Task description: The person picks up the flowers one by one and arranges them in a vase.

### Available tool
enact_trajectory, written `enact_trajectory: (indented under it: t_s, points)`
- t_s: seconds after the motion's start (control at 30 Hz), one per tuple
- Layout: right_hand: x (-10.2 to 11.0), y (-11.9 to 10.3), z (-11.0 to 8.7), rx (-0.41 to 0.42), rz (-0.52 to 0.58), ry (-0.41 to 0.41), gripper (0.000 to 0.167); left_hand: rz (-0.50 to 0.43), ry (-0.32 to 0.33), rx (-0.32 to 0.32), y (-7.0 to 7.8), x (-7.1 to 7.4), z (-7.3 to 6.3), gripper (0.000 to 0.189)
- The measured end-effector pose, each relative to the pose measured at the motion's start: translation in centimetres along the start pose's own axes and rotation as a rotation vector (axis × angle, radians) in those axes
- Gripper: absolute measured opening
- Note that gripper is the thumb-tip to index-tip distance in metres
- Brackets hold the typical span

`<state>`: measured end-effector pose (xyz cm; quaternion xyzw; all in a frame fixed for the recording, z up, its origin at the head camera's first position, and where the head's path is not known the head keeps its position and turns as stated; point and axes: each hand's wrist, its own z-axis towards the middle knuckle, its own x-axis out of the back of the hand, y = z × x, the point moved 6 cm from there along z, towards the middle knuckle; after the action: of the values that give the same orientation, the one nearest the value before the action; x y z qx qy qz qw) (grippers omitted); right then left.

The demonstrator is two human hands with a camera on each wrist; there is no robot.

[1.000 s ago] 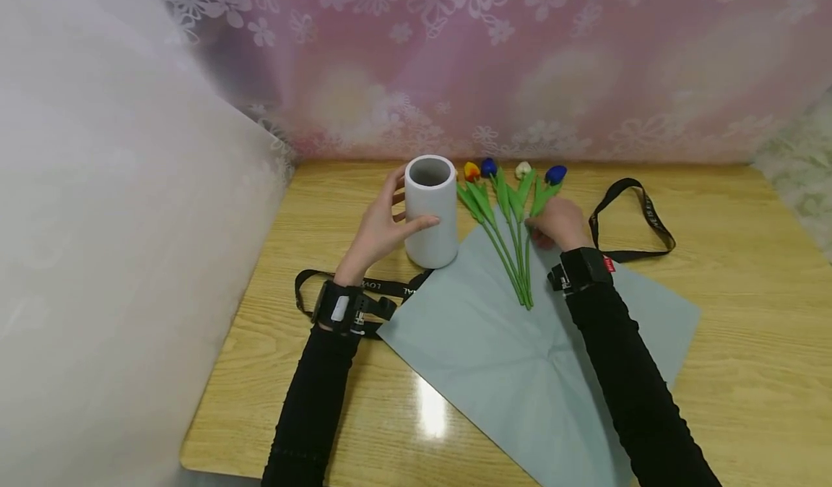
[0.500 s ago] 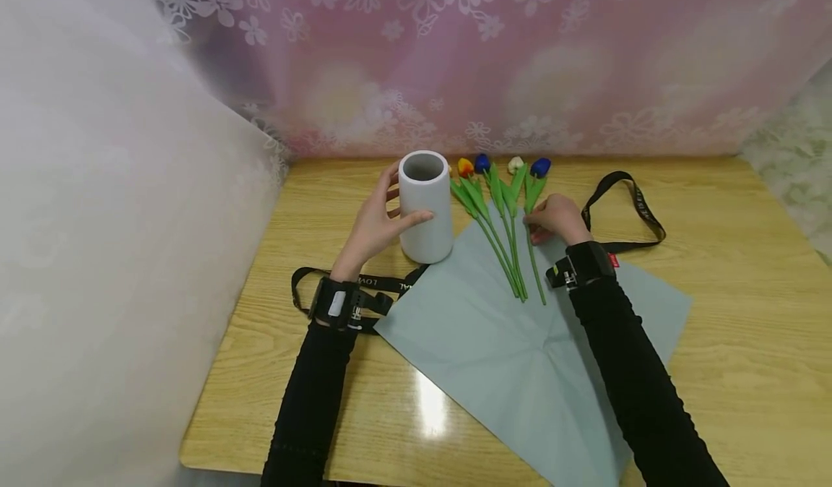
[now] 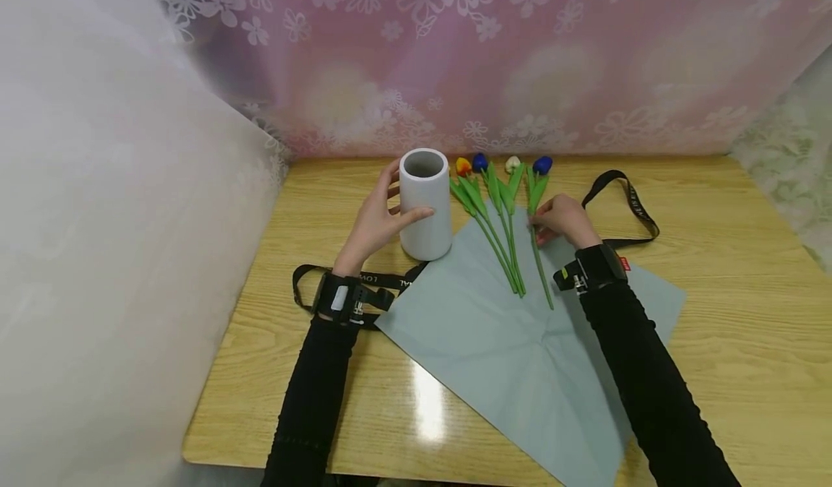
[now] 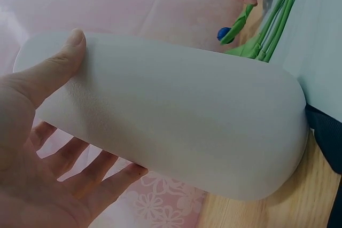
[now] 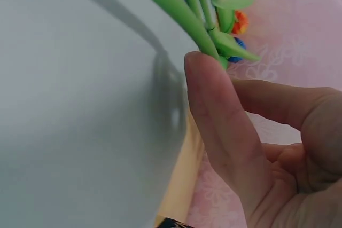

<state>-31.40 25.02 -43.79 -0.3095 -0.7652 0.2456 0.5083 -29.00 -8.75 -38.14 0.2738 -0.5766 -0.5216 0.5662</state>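
My left hand point(image 3: 377, 223) holds the side of a white cylindrical vase point(image 3: 425, 216), thumb across its front and fingers behind. The vase stands upright with its mouth up, beside a pale blue-grey sheet point(image 3: 494, 378). In my right hand point(image 3: 564, 218), thumb and fingertips pinch the green stem of a blue artificial tulip point(image 3: 542, 165). Its stem casts a shadow on the sheet in the right wrist view, where the green stem point(image 5: 171, 6) runs to the fingertips. Several other tulips point(image 3: 511, 248), with orange-red, blue and white heads, lie between the vase and my right hand.
A black lettered ribbon point(image 3: 383, 281) lies left of the sheet, partly under it. Another black ribbon loop point(image 3: 633, 209) lies to the right. The wooden table point(image 3: 273, 400) meets a pink floral backdrop point(image 3: 364, 82) behind; a white surface point(image 3: 97, 220) is at the left.
The right hand has drawn the blue tulip away from the others, its lower stem end swinging right. The left hand stays on the vase. The head view has shifted slightly.
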Motion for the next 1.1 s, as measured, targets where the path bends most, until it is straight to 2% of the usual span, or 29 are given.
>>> enact_trajectory:
  t_s: [0.13,0.37,0.63,0.93,1.1]
  points:
    - [0.0,-0.5,-0.8,0.022,0.016,0.014,0.024,0.0,0.002,0.009,0.0,0.1,0.0,0.089]
    - [-0.9,-1.7,-1.9,0.056,0.095,0.0,0.036,0.0,-0.001,0.013,0.1,0.1,0.1,0.089]
    - [-0.9,-3.4,-2.9,0.1,0.103,0.033,0.041,0.008,0.005,0.009,-0.1,0.2,0.0,0.089]
    - [-0.1,-6.3,-3.3,0.212,0.106,0.125,0.034,0.011,0.003,0.0,-0.2,0.3,-0.1,0.091]
    - [-0.2,-8.2,-3.6,0.264,0.113,0.171,0.036,0.012,0.006,-0.009,-0.3,0.3,-0.1,0.09]
